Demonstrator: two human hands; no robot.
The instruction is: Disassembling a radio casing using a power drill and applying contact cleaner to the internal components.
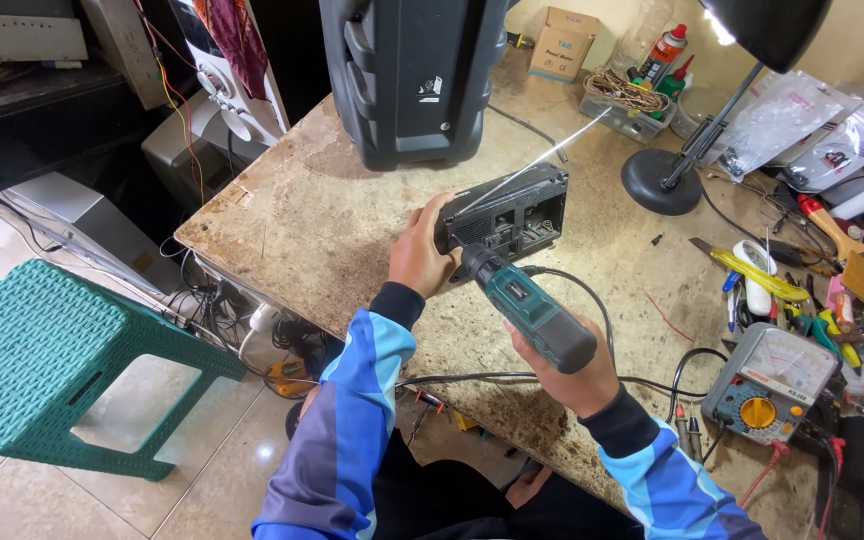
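A small black radio with an extended silver antenna stands on the worn wooden workbench. My left hand grips the radio's left end and steadies it. My right hand holds a teal and grey electric screwdriver. Its tip points up and left, against the radio's lower left corner. A black cord trails from the radio's area across the bench.
A large black speaker stands behind the radio. A black desk lamp, an analog multimeter, pliers, pens and bags crowd the right side. A teal plastic stool stands on the tiled floor at left.
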